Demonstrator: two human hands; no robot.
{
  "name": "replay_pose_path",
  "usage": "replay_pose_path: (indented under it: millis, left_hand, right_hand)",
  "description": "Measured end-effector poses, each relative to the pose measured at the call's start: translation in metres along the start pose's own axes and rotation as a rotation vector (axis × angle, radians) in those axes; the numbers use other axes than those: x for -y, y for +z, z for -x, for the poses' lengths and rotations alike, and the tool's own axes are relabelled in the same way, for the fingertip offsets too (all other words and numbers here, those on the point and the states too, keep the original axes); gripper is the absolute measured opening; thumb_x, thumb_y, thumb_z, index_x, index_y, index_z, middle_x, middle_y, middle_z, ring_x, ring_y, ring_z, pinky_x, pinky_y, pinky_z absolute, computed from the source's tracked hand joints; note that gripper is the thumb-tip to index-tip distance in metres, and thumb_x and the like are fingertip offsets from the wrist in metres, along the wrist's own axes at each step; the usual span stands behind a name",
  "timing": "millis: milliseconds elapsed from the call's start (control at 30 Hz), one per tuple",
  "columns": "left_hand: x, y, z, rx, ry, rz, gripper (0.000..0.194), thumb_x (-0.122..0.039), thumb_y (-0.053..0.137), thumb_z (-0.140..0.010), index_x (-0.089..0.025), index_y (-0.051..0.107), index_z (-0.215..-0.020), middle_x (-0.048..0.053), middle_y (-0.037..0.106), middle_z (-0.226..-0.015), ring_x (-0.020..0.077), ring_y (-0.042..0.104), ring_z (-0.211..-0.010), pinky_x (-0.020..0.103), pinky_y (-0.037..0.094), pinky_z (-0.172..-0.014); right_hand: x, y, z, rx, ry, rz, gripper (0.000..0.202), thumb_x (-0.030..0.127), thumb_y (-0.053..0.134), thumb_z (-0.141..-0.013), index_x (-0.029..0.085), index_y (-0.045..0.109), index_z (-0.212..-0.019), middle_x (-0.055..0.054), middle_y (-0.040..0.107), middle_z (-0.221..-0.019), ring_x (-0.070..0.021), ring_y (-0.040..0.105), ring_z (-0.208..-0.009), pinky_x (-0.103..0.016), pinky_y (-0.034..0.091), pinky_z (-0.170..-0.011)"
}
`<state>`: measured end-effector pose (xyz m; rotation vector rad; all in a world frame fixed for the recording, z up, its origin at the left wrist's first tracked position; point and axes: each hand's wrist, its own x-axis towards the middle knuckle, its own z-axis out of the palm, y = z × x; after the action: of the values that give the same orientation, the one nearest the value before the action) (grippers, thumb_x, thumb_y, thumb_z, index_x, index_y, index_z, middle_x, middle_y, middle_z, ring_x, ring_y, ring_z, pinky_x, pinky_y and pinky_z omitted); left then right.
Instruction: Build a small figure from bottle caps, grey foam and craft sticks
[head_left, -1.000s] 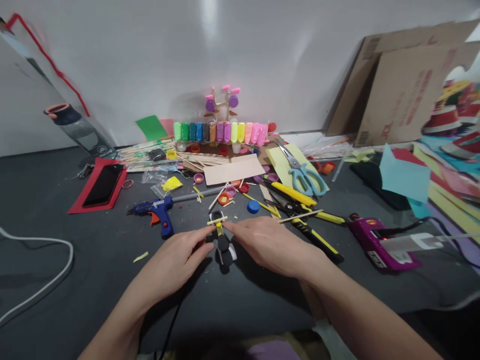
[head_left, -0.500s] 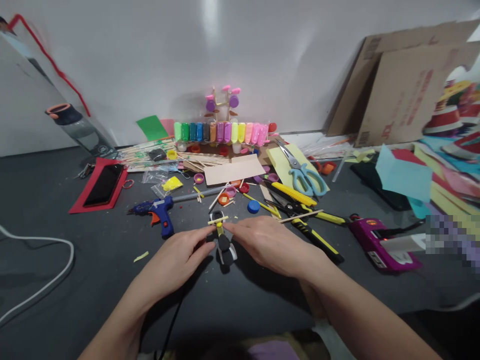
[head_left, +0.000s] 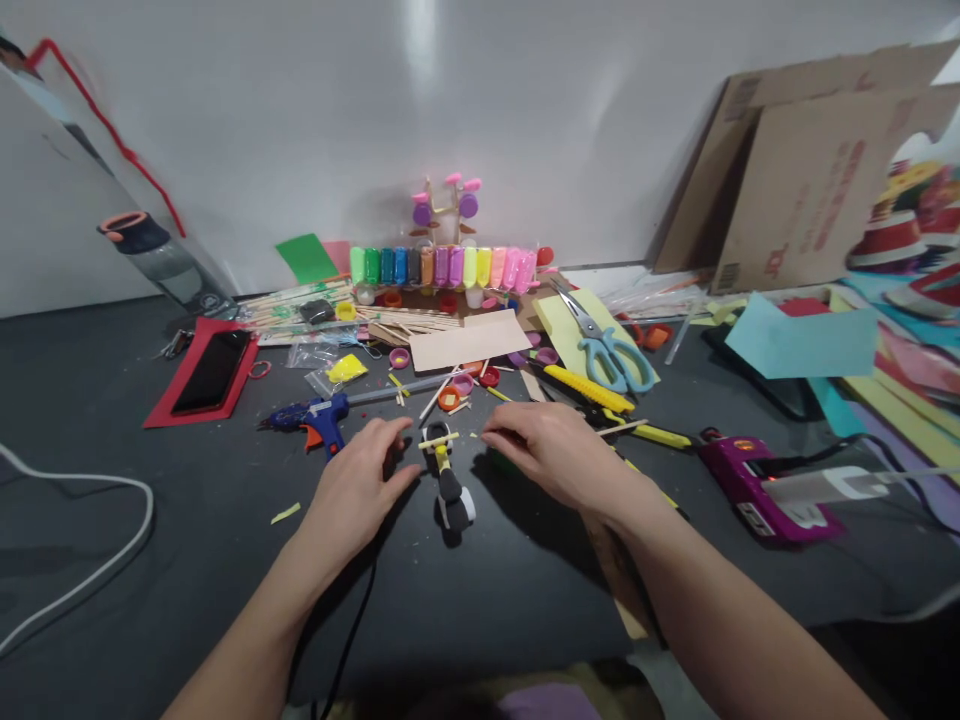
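Observation:
A small toy motorcycle model (head_left: 450, 486) stands on the dark table between my hands. It has black and white wheels, a black seat, a yellow front piece and a thin stick laid crosswise like a handlebar. Just left of it, my left hand (head_left: 366, 475) is open, with thumb and fingers apart, touching nothing. On the other side my right hand (head_left: 551, 450) is clear of the model, its fingertips drawn together in a pinch. What those fingers hold, if anything, is hidden. A bit of green shows beneath the right palm.
Behind my left hand lies a blue glue gun (head_left: 324, 418). Scissors (head_left: 600, 345), a yellow cutter (head_left: 589, 388) and coloured clay packs (head_left: 442, 266) are farther back. A purple power strip (head_left: 757, 490) sits right, a phone (head_left: 212, 370) and water bottle (head_left: 161, 258) left.
Both hands have drawn away from the toy motorcycle's handlebar stick. My left hand moved left with its fingers spreading; my right moved right and its fingers curled in. The model stays upright.

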<state>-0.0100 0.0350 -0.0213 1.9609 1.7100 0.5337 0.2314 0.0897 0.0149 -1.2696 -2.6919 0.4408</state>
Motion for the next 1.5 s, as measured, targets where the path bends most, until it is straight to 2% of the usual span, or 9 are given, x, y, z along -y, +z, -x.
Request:
replay_pose_path:
  millis: [100, 200, 333, 533, 733, 1000, 1167, 1267, 1500]
  left_hand:
    - [0.007, 0.008, -0.007, -0.024, 0.109, 0.028, 0.049, -0.016, 0.051, -0.089, -0.02, 0.045, -0.138, 0.011, 0.054, -0.138, 0.0253, 0.048, -0.13, 0.042, 0.037, -0.109]
    - [0.01, 0.012, -0.015, 0.006, 0.191, 0.054, 0.056, -0.008, 0.045, -0.087, -0.02, 0.04, -0.142, 0.012, 0.047, -0.147, 0.0225, 0.039, -0.139, 0.041, 0.03, -0.116]
    - [0.014, 0.014, -0.022, 0.045, 0.249, 0.07, 0.063, -0.004, 0.043, -0.083, -0.023, 0.038, -0.143, 0.012, 0.048, -0.147, 0.0232, 0.039, -0.14, 0.046, 0.03, -0.115]
    - [0.016, 0.014, -0.026, 0.089, 0.284, 0.056, 0.065, -0.005, 0.046, -0.082, -0.022, 0.039, -0.145, 0.012, 0.05, -0.14, 0.0249, 0.042, -0.134, 0.044, 0.032, -0.112]
    - [0.014, 0.01, -0.025, 0.17, 0.322, 0.029, 0.065, -0.006, 0.049, -0.083, -0.028, 0.045, -0.144, 0.008, 0.06, -0.123, 0.026, 0.047, -0.121, 0.045, 0.034, -0.106]
    - [0.013, 0.002, -0.023, 0.232, 0.318, 0.013, 0.035, -0.019, 0.057, -0.086, -0.026, 0.061, -0.121, 0.005, 0.064, -0.116, 0.0261, 0.05, -0.114, 0.042, 0.036, -0.101]
    - [0.013, 0.002, -0.02, 0.205, 0.287, 0.012, 0.021, -0.026, 0.066, -0.084, -0.023, 0.062, -0.104, 0.004, 0.066, -0.108, 0.0255, 0.053, -0.106, 0.041, 0.037, -0.096]
    - [0.015, 0.006, -0.019, 0.173, 0.272, 0.013, 0.022, -0.028, 0.07, -0.082, -0.023, 0.062, -0.102, 0.004, 0.067, -0.105, 0.0257, 0.054, -0.104, 0.041, 0.037, -0.094]
    - [0.014, 0.013, -0.017, 0.13, 0.25, 0.061, 0.022, -0.027, 0.074, -0.08, -0.023, 0.065, -0.099, 0.003, 0.067, -0.102, 0.0246, 0.056, -0.101, 0.039, 0.038, -0.091]
  right_hand:
    - [0.005, -0.002, 0.001, 0.078, -0.068, -0.006, 0.011, 0.022, 0.061, -0.097, 0.018, 0.069, -0.091, -0.005, 0.073, -0.092, -0.0204, 0.066, -0.085, -0.027, 0.038, -0.071]
    - [0.013, -0.008, 0.007, 0.189, -0.119, -0.009, 0.009, 0.026, 0.066, -0.093, 0.018, 0.069, -0.089, -0.004, 0.073, -0.091, -0.0203, 0.066, -0.084, -0.027, 0.039, -0.07]
    - [0.021, -0.016, 0.015, 0.261, -0.095, 0.017, 0.012, 0.029, 0.071, -0.09, 0.018, 0.067, -0.09, -0.005, 0.072, -0.09, -0.0216, 0.066, -0.083, -0.028, 0.04, -0.069]
    - [0.025, -0.022, 0.021, 0.208, -0.043, 0.099, 0.011, 0.028, 0.069, -0.092, 0.018, 0.065, -0.093, -0.006, 0.072, -0.092, -0.024, 0.067, -0.085, -0.029, 0.038, -0.068]
    - [0.02, -0.018, 0.04, 0.176, 0.002, 0.053, 0.01, 0.028, 0.064, -0.095, 0.018, 0.064, -0.096, -0.006, 0.07, -0.091, -0.0222, 0.066, -0.081, -0.028, 0.04, -0.068]
    - [0.011, 0.002, 0.081, 0.144, 0.092, -0.059, 0.01, 0.025, 0.058, -0.098, 0.019, 0.066, -0.1, -0.006, 0.069, -0.09, -0.0212, 0.065, -0.083, -0.029, 0.043, -0.072]
    - [0.009, 0.017, 0.102, 0.077, 0.125, -0.165, 0.017, 0.028, 0.052, -0.101, 0.02, 0.067, -0.098, -0.006, 0.069, -0.091, -0.0203, 0.065, -0.083, -0.029, 0.044, -0.074]
    - [0.008, 0.035, 0.113, 0.008, 0.14, -0.208, 0.021, 0.027, 0.048, -0.102, 0.02, 0.066, -0.094, -0.005, 0.069, -0.088, -0.0195, 0.065, -0.08, -0.029, 0.045, -0.073]
    - [0.012, 0.073, 0.121, -0.3, 0.081, -0.134, 0.029, 0.024, 0.044, -0.103, 0.017, 0.065, -0.085, -0.006, 0.067, -0.077, -0.0181, 0.064, -0.071, -0.027, 0.044, -0.067]
